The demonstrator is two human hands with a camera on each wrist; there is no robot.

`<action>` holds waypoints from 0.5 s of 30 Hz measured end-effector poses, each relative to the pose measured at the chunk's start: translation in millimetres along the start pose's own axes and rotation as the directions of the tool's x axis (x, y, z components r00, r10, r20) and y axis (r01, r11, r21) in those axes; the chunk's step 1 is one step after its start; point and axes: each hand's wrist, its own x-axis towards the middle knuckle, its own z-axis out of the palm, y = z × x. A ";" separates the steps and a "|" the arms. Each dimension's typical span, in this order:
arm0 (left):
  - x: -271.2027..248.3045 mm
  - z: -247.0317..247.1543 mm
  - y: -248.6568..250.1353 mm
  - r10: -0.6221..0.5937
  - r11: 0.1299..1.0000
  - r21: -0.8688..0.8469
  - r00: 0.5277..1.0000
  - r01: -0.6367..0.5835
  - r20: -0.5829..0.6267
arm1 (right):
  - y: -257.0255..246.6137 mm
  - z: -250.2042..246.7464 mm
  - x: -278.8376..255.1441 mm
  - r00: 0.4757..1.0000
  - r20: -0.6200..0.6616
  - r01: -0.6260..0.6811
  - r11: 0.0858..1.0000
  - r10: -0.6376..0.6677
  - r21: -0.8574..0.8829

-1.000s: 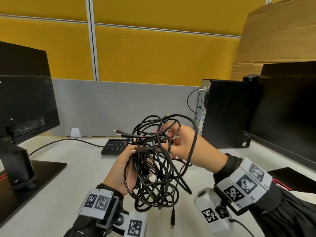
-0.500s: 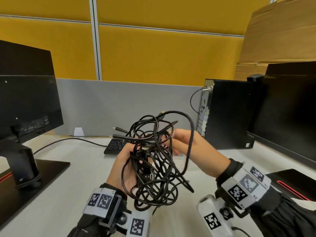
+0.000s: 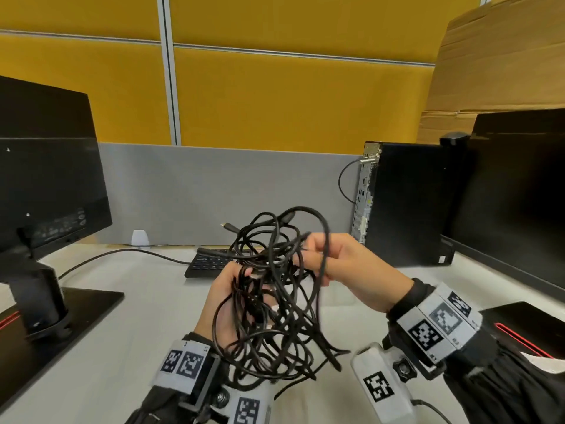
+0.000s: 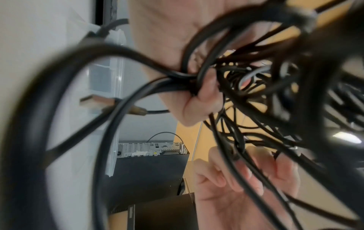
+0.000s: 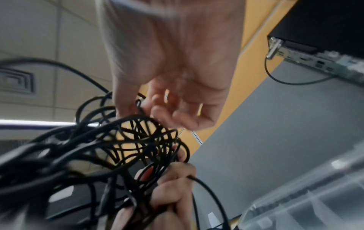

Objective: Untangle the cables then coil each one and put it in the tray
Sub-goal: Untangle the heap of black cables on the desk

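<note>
Holding the cable tangle [image 3: 269, 298] clear of the desk [image 3: 101, 356], the left hand [image 3: 226, 304] has its fingers curled round a bunch of strands near the middle of the knot. The right hand [image 3: 339, 264] reaches into the upper part of the mass, fingers bent and hooked on one loop; the right wrist view is blurred, so the exact strand pinched cannot be confirmed. A USB plug [image 4: 94, 102] hangs free at the edge of the bundle. The clear tray [image 5: 307, 199] shows only in the wrist views, low and to the side, with no cable in it. No cable is yet separated or coiled.

Risks noted:
- Pulling the hooked loop while the left hand clamps several strands together would likely tighten the knot rather than free it.
- Loose plug ends may snag inside other loops as a strand is drawn out.
- Trailing loops near the keyboard [image 3: 211, 263] could catch on it or on its lead.
</note>
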 end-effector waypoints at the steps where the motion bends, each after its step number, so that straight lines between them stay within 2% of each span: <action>1: 1.2 -6.5 0.8 -0.026 1.000 -0.003 1.000 0.026 0.017 | 1.8 -0.2 -0.2 0.998 -0.057 0.000 0.999 0.002 0.037; 4: 3.2 -14.1 4.0 0.035 0.994 0.106 0.999 -0.034 -0.009 | 4.0 -7.2 -1.3 0.983 -0.184 0.001 0.999 0.007 0.045; 7: 7.5 -18.5 4.9 0.108 0.939 0.326 0.994 -0.109 0.022 | 1.5 -10.6 -0.8 0.973 -0.231 -0.002 1.000 0.001 -0.003; 10: 7.9 -20.3 8.6 0.077 0.891 0.449 0.997 -0.064 -0.010 | -5.3 -10.1 2.3 0.956 -0.293 -0.034 0.995 0.005 -0.091; 12: 6.2 -22.4 15.8 0.081 0.916 0.399 0.994 -0.045 -0.075 | -11.0 -12.9 4.9 0.960 -0.280 -0.061 0.972 -0.006 -0.227; 15: 6.0 -30.5 27.5 0.099 0.948 0.317 0.978 -0.037 -0.185 | -16.8 -18.7 10.3 0.986 -0.149 -0.137 0.863 0.072 -0.485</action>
